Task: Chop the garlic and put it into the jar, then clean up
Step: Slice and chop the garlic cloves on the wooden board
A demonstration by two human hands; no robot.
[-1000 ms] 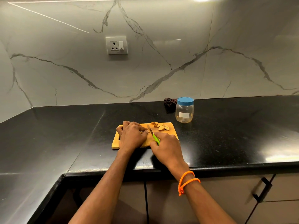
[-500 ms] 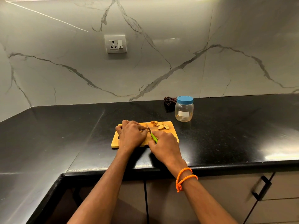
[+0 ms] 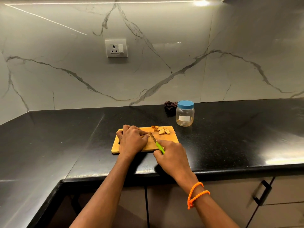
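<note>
Wooden board (image 3: 171,139) holds some garlic slices (image 3: 162,130), left hand (image 3: 131,140) pinches clove, right hand (image 3: 172,157) grips knife (image 3: 156,142), jar (image 3: 185,116) still lidded.

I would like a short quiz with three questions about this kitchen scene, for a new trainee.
1. True or false: the jar has its lid on.
2. Which hand holds the knife? A) left hand B) right hand
3. Fill in: the cut pieces lie at the far ____ corner of the board.

Key
1. True: the blue lid sits on the jar.
2. B. The left hand steadies the garlic at the blade.
3. Right, the corner nearest the jar.
</note>
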